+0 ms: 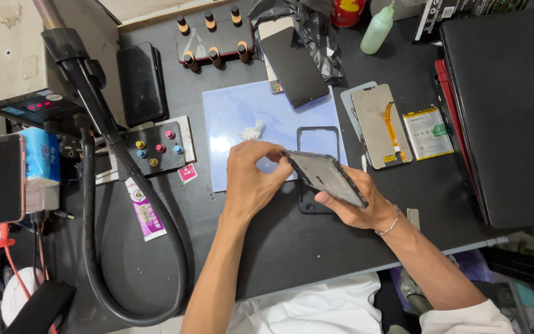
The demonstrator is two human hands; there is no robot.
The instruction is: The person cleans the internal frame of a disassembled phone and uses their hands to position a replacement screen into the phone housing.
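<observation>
Pinched by its edges, the phone panel sits tilted above the black desk, just in front of the blue mat: the right hand cups it from beneath with fingers curled around the lower edge, while the left hand closes thumb and fingertips on its upper left corner. It looks thin, stiff and light, probably glass-faced, so brittle at the corners and slick on the flat face; the long side edges seem the safest place to hold, with no pressure on the middle. Under it lies one empty black frame. On the mat rest one dark phone and one white wad. To the right lie one opened screen assembly with an orange ribbon, one battery and one closed laptop. A second phone stands at far left. The holder behind carries six bits, as far as I can tell.
</observation>
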